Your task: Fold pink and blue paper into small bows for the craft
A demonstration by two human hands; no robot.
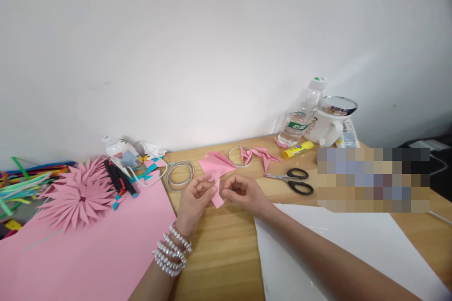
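Note:
My left hand (194, 200), with bead bracelets on its wrist, pinches a small folded piece of pink paper (218, 200) between thumb and fingers. Just right of that piece, my right hand (247, 194) has its fingers curled together in a pinch. Whether anything is between its fingertips is hidden. Behind the hands lies a fan-shaped pink folded paper (216, 163). Further right are a metal ring (233, 156) and more pink folded shapes (264, 156). Black-handled scissors (296, 181) rest on the wooden table to the right of my right hand.
A yellow glue stick (297, 149), a water bottle (298, 117) and a white mug (323, 127) stand or lie at the back right. White board (339, 254) sits under my right forearm. Left are pink sheet (88, 263), a spiky paper flower (83, 197) and metal rings (180, 175).

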